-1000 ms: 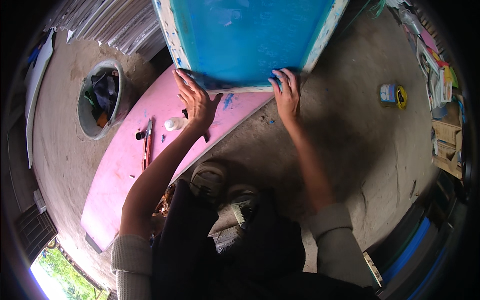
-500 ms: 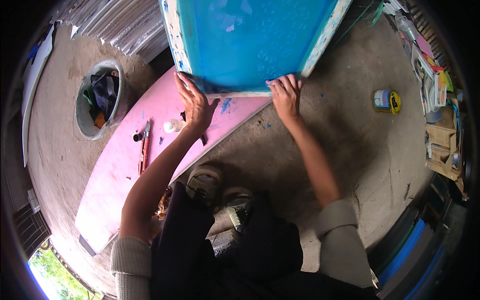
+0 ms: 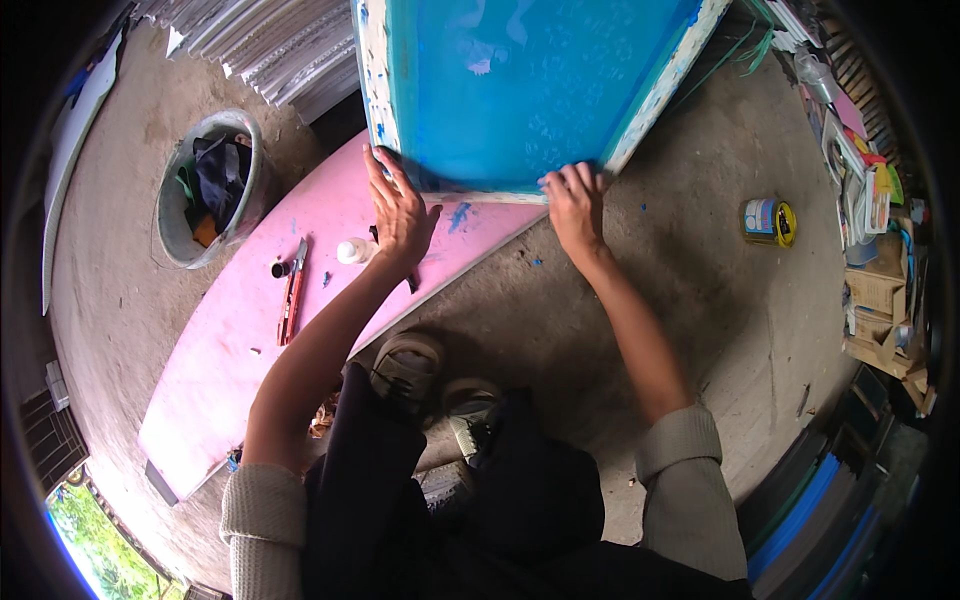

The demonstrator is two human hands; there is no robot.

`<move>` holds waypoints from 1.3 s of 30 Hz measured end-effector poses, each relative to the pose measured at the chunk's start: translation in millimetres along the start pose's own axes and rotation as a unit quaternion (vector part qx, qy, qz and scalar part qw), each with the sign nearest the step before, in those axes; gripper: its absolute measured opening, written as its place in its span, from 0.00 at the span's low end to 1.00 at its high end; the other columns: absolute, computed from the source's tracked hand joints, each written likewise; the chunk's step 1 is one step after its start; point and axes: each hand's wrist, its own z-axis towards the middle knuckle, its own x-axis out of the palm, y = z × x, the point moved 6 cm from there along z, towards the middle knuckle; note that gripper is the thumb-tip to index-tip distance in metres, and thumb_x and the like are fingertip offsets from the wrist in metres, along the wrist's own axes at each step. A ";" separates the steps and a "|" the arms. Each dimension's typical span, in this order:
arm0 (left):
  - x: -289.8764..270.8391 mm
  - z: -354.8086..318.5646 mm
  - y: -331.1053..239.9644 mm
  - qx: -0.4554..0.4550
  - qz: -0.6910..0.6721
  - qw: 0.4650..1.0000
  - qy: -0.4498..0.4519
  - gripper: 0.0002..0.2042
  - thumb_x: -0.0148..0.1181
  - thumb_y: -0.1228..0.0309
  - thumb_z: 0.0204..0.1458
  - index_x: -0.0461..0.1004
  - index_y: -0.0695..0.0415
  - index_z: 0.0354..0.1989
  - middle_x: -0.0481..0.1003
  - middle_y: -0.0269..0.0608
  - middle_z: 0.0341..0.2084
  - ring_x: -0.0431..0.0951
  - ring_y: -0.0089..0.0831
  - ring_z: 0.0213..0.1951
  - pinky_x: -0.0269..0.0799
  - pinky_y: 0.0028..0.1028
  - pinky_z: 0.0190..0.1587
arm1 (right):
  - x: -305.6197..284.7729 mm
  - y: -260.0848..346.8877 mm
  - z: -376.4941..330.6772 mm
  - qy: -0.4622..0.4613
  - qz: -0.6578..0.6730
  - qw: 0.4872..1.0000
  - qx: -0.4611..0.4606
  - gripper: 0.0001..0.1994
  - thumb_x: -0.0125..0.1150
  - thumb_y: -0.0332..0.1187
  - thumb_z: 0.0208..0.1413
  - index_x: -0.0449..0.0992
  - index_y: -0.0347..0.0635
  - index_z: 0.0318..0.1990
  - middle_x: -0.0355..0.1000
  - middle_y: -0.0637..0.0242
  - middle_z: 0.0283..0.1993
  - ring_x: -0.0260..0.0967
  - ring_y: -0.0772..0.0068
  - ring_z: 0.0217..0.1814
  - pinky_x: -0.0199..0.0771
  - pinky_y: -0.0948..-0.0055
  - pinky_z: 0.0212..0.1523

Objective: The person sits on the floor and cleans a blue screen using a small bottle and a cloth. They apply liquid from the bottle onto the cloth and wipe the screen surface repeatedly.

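A screen-printing frame (image 3: 664,95) with blue mesh and white, paint-specked rails lies in front of me. Its near end is over a pink board (image 3: 205,395) with curved edges. At the near left corner, my left hand (image 3: 403,222) has its fingers along the side rail and its thumb by the near rail. My right hand (image 3: 577,212) curls its fingers over the near right corner. Close to my left forearm, a white bottle (image 3: 352,252), a red utility knife (image 3: 291,300) and a small black cap (image 3: 279,268) lie on the pink board.
A grey bucket (image 3: 262,188) holding dark cloths stands on the floor at left. Corrugated sheets (image 3: 255,50) are stacked behind it. On the right a can (image 3: 762,222) with a yellow rim lies near piled papers and cardboard boxes (image 3: 878,295). My shoes (image 3: 405,365) are beside the board.
The whole view has turned slightly, so the frame, board and bucket sit a little differently in the picture. Both hands stay at the same corners of the frame.
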 end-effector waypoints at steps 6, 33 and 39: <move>-10.5 -8.7 -5.6 0.012 0.045 0.999 0.024 0.48 0.62 0.73 0.40 0.33 0.72 0.64 0.33 0.74 0.63 0.42 0.62 0.65 0.47 0.49 0.64 | 4.9 29.5 2.8 0.072 0.123 0.988 0.052 0.09 0.58 0.18 0.44 0.74 0.40 0.34 0.67 0.64 0.36 0.65 0.62 0.42 0.69 0.66 0.39; -49.9 -126.0 28.0 0.178 -0.127 0.973 0.078 0.19 0.53 0.77 0.46 0.67 0.58 0.50 0.64 0.45 0.50 0.68 0.42 0.52 0.71 0.34 0.48 | 73.3 147.7 2.3 0.138 0.156 0.972 0.104 0.14 0.65 0.31 0.45 0.73 0.37 0.40 0.64 0.54 0.46 0.62 0.50 0.50 0.63 0.57 0.49; -42.0 -93.6 -0.4 0.231 -0.055 0.970 0.060 0.23 0.55 0.74 0.47 0.63 0.59 0.54 0.59 0.47 0.57 0.56 0.43 0.62 0.60 0.41 0.58 | -14.5 57.9 4.1 -0.037 0.162 0.966 0.197 0.06 0.62 0.28 0.48 0.75 0.39 0.34 0.68 0.61 0.36 0.65 0.58 0.43 0.66 0.61 0.43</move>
